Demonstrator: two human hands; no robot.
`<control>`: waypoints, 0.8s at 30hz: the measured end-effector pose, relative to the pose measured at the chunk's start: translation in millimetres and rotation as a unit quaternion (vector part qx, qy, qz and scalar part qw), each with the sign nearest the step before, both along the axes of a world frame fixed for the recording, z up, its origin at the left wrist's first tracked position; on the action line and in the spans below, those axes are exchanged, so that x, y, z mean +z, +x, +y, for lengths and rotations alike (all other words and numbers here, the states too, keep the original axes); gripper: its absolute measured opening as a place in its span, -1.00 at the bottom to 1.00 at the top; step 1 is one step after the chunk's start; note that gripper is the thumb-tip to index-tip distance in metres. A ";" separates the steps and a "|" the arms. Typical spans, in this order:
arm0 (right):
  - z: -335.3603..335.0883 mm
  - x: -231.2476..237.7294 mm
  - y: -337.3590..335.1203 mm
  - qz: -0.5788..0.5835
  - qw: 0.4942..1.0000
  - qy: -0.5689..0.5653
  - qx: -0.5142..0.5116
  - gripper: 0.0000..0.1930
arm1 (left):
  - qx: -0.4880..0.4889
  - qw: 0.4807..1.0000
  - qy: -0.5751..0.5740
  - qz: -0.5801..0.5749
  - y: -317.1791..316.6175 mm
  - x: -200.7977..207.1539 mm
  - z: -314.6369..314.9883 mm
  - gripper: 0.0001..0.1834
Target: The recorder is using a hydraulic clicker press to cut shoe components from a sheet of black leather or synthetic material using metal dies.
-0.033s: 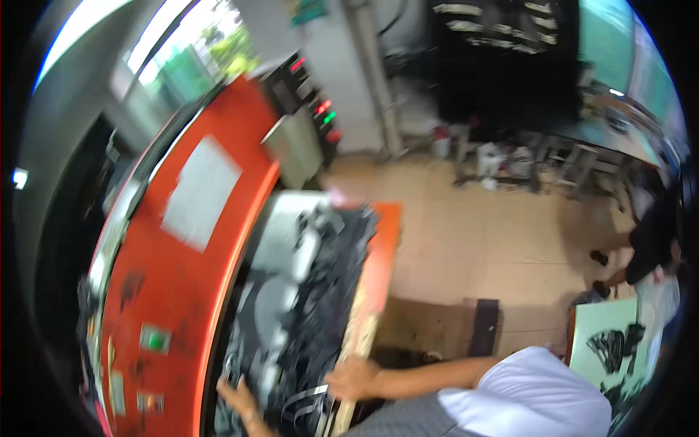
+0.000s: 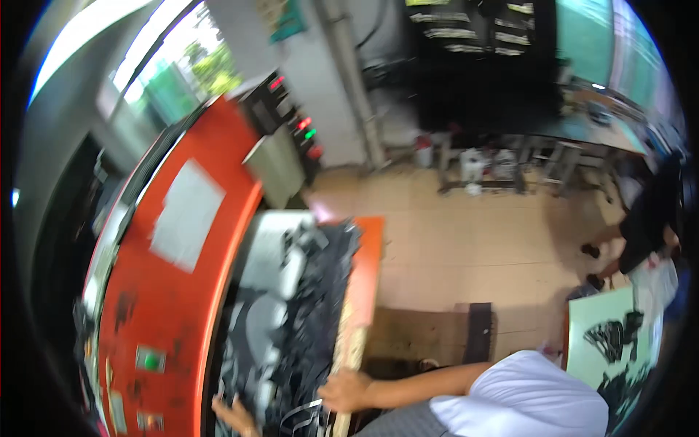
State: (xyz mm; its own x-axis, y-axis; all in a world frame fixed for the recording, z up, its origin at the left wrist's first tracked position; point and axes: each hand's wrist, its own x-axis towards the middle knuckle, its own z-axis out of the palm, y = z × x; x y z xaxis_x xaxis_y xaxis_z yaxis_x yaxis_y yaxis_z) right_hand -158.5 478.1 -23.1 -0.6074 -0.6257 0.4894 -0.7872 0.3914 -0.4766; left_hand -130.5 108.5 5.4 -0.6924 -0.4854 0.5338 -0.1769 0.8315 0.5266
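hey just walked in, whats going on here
A person's left hand is spread beside the front of an orange machine. Their right hand is curled at the pale edge of its bed, by a thin light frame; whether it grips that is unclear. Dark scraps litter the bed.

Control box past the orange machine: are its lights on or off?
On: red lights and a green light glow on its dark face.

Orange machine (image 2: 175,313), black scraps (image 2: 318,306), white sleeve (image 2: 524,397)
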 end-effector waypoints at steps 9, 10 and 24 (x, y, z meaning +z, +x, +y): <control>41.5 8.0 -25.6 -0.015 0.966 -0.258 0.013 -0.50 | -0.353 0.881 0.309 -0.063 -23.5 72.1 213.9 -0.68; 59.6 19.9 -21.3 -0.002 0.960 -0.278 -0.024 -0.45 | -0.404 0.826 0.352 -0.174 -23.6 76.4 225.7 -0.69; 91.6 -1.8 145.3 -0.162 0.936 -0.252 -0.183 -0.62 | -0.592 0.539 0.418 -0.429 36.6 -3.4 262.5 -0.47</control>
